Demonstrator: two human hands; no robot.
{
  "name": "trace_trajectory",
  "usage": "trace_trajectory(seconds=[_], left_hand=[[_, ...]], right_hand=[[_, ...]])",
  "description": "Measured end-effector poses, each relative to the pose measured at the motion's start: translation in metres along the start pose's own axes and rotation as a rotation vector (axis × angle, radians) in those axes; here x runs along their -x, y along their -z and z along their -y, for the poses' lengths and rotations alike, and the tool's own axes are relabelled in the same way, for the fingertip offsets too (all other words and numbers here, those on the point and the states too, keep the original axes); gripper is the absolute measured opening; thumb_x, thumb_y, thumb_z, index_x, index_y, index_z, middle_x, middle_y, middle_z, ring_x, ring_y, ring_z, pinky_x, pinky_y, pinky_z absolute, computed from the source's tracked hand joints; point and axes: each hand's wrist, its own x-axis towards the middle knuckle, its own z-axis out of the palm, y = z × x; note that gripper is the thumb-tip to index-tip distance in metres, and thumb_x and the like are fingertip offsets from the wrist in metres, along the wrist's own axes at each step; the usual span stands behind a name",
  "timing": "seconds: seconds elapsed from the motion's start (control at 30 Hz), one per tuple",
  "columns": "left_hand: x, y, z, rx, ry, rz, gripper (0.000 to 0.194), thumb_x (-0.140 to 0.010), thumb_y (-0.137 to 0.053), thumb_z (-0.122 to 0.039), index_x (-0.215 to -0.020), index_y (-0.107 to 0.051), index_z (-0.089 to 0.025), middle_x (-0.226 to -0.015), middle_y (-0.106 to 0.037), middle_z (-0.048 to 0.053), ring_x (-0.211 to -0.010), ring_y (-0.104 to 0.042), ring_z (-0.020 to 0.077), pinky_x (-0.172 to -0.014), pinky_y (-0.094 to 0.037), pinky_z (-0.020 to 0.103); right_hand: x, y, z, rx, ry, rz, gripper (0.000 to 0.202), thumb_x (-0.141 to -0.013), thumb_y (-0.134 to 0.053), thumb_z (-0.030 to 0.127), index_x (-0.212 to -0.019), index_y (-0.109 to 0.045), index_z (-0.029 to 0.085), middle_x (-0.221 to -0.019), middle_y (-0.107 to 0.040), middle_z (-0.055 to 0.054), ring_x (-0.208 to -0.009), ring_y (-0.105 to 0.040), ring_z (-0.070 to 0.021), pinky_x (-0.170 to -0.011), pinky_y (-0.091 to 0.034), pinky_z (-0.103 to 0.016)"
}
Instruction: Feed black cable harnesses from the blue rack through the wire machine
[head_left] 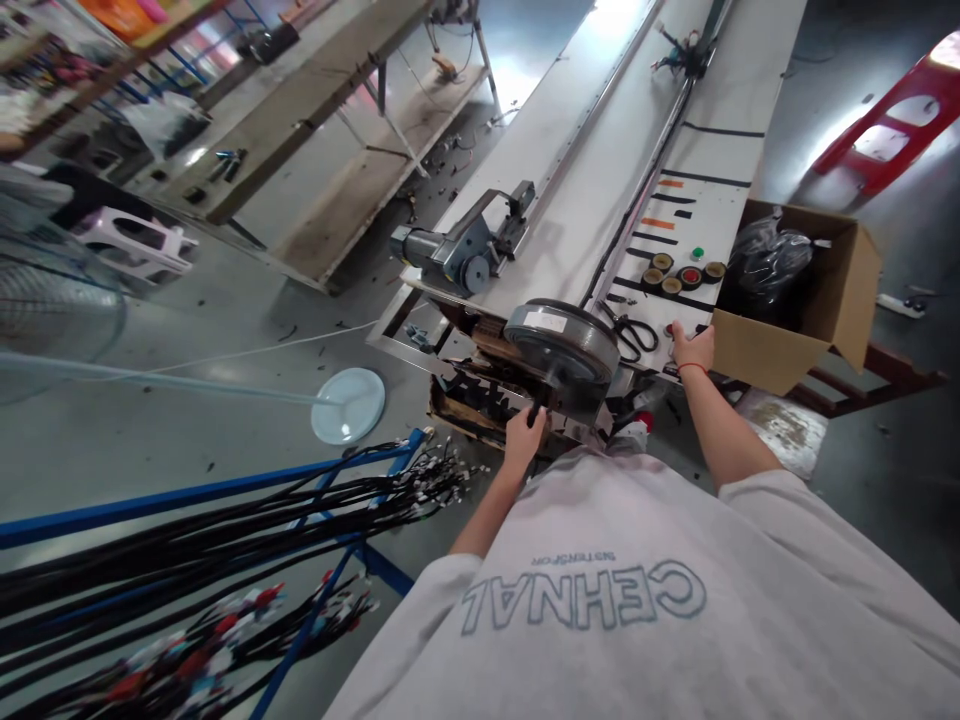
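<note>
My left hand (pixel 523 432) is closed around a black handle or cable end just below a round grey wheel (pixel 561 345) at the near end of a long white workbench (pixel 570 190). My right hand (pixel 694 350) rests flat on the bench edge, fingers at a red button, beside a cardboard box (pixel 765 345). Black scissors (pixel 634 333) lie between the wheel and my right hand. A black cable (pixel 645 180) runs along the bench away from me.
Rolls of tape (pixel 679 275) sit on the bench. A grey motor unit (pixel 457 255) is mounted at the bench's left edge. Bundles of black cables hang on a blue rack (pixel 225 490) at lower left. A fan base (pixel 349 405) and a red stool (pixel 892 120) stand on the floor.
</note>
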Motion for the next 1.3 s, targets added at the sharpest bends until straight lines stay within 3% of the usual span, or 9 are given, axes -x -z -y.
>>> trace_trajectory(seconds=[0.3, 1.07, 1.2, 1.3], left_hand=[[0.0, 0.001, 0.011, -0.025, 0.022, -0.017, 0.035, -0.086, -0.047, -0.043, -0.073, -0.064, -0.015, -0.062, -0.059, 0.002, -0.063, -0.054, 0.0154, -0.063, -0.039, 0.024], [0.002, -0.001, 0.008, -0.083, -0.002, -0.005, 0.033, -0.087, -0.048, -0.038, -0.075, -0.067, -0.014, -0.064, -0.062, 0.004, -0.061, -0.055, 0.015, -0.062, -0.039, 0.024], [0.006, 0.002, 0.019, -0.133, 0.01, 0.023, 0.033, -0.088, -0.048, -0.039, -0.08, -0.068, -0.014, -0.069, -0.064, 0.005, -0.065, -0.057, 0.0157, -0.065, -0.039, 0.024], [0.015, 0.006, 0.04, -0.18, 0.063, 0.045, 0.03, -0.087, -0.049, -0.036, -0.081, -0.068, -0.014, -0.068, -0.065, 0.005, -0.065, -0.057, 0.016, -0.064, -0.039, 0.024]], right_hand=[[-0.004, -0.004, -0.004, -0.014, 0.004, -0.004, 0.078, -0.08, -0.061, 0.058, -0.136, -0.038, 0.01, -0.135, -0.049, -0.025, -0.122, -0.049, -0.0376, -0.101, -0.038, -0.051], [-0.009, -0.009, -0.008, -0.008, 0.013, -0.031, 0.079, -0.08, -0.061, 0.059, -0.136, -0.04, 0.008, -0.133, -0.05, -0.025, -0.12, -0.051, -0.0394, -0.098, -0.039, -0.053], [-0.006, -0.006, -0.005, -0.009, 0.025, -0.045, 0.079, -0.081, -0.06, 0.059, -0.137, -0.039, 0.007, -0.134, -0.049, -0.026, -0.121, -0.051, -0.0384, -0.099, -0.04, -0.051], [-0.003, -0.003, -0.003, -0.007, 0.029, -0.048, 0.079, -0.082, -0.06, 0.059, -0.137, -0.039, 0.007, -0.133, -0.05, -0.026, -0.121, -0.051, -0.0377, -0.099, -0.039, -0.05]])
